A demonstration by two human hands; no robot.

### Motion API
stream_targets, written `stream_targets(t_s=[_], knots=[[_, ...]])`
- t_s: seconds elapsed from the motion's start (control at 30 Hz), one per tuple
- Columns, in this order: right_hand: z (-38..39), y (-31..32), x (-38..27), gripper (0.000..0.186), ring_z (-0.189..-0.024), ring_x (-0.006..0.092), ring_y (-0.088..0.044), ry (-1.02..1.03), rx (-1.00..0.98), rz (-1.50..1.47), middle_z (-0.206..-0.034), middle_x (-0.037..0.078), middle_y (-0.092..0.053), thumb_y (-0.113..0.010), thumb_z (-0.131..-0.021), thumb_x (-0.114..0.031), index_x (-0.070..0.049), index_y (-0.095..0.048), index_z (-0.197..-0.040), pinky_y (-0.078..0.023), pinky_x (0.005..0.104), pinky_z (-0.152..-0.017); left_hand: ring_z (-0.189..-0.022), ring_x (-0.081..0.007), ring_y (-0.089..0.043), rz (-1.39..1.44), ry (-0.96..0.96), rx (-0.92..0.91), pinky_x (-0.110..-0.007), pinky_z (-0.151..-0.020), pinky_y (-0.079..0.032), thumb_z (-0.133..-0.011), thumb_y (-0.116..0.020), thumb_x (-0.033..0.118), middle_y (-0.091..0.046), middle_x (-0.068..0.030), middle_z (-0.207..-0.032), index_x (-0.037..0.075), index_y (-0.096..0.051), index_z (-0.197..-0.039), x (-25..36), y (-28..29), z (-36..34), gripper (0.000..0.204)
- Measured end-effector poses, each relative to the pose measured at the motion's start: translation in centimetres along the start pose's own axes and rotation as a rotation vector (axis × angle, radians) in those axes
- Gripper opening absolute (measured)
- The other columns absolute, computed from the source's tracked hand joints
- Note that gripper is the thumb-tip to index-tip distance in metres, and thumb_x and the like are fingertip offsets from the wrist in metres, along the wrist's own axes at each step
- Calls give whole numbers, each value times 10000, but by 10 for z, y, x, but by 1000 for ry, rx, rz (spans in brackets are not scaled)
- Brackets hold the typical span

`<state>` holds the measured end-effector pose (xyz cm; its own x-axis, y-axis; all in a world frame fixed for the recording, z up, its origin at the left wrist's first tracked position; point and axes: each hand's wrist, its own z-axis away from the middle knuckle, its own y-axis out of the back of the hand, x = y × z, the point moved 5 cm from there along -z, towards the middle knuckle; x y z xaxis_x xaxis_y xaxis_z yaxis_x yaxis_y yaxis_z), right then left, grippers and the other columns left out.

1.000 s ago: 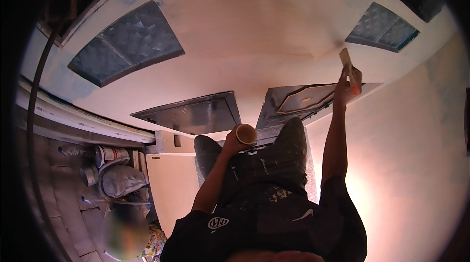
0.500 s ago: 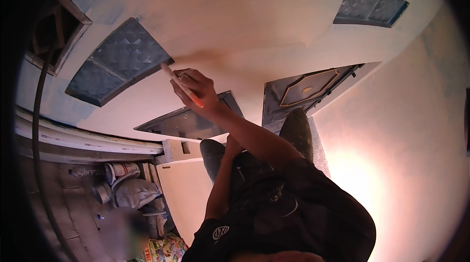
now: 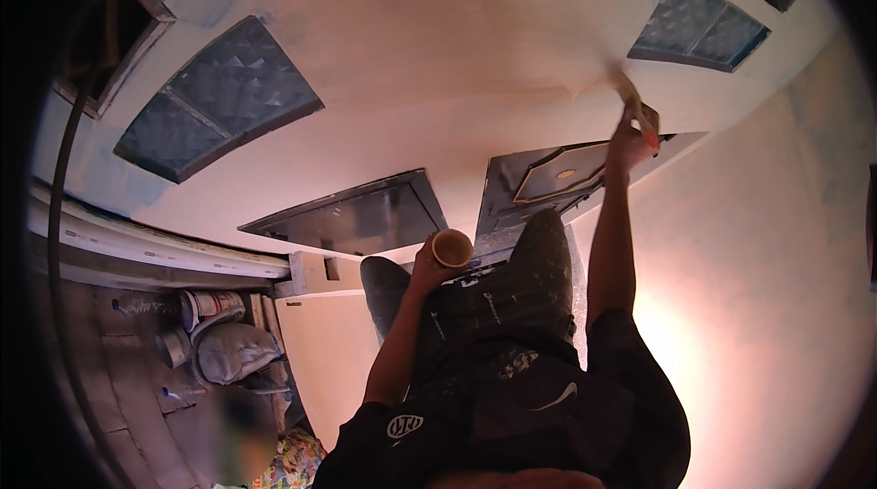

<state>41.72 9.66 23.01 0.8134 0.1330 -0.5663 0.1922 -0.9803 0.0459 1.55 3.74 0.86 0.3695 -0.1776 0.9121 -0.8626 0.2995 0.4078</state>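
I grip a paintbrush [image 3: 623,85] in my right hand [image 3: 630,138], raised toward the pale wall [image 3: 457,60] below the small right-hand patterned window [image 3: 697,25]. Its bristles are blurred, so whether they touch the wall is unclear. Low in front of me, near my knees, my left hand [image 3: 427,259] holds a tan cup [image 3: 452,248], whose contents I cannot make out. Two dark doors sit behind my hands, one plain [image 3: 356,210], the other [image 3: 534,178] with a gold-edged panel. A larger patterned window [image 3: 224,92] is at the upper left.
A dark cable [image 3: 68,169] runs down the left. Beside a cream board [image 3: 320,343], a grey sack [image 3: 237,352] and several containers [image 3: 199,308] lie on paving [image 3: 123,398]. A brightly lit wall [image 3: 767,252] borders my right side; a framed opening [image 3: 119,23] is at top left.
Half a second ago my right hand and brush were across at the left window, covering the cup. They have swung back to the right, close to their position a second ago.
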Motion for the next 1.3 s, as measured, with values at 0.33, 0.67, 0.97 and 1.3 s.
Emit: stream_targets(t_s=[0.33,0.67,0.97,1.3], knots=[[76,-62,-119,112,-762,236,-654,-33,-191,-301,-859,96,-649,-697,-869,-25,-26,-677,-979,-533,313,-667,-1093,-311,-640,12,1,-18,-410,-931,-515,-596,-924,302,-655,-146,-1147,48,-500,-1272,5,4,-4,837],[161,-119,-320,148,-820,298,-643,-7,-455,-906,-889,122,-632,-724,-757,11,-23,-643,-876,-549,382,-666,-1129,-328,-625,-83,34,42,-420,-939,-511,-595,-920,323,-643,-173,-1193,46,-490,-1304,-30,4,2,875],[97,-95,-176,118,-772,295,-658,176,-314,-693,-874,128,-651,-728,-799,11,-18,-633,-864,-544,358,-659,-1105,-297,-640,-29,53,33,-405,-928,-521,-598,-930,303,-657,-142,-1162,66,-514,-1260,-7,3,-3,817],[39,-14,-26,88,-785,256,-672,61,-56,6,-879,132,-678,-699,-874,-41,20,-673,-933,-543,362,-688,-1109,-291,-644,4,35,-23,-412,-930,-524,-596,-933,300,-660,-135,-1169,84,-497,-1281,-4,-3,-4,840]])
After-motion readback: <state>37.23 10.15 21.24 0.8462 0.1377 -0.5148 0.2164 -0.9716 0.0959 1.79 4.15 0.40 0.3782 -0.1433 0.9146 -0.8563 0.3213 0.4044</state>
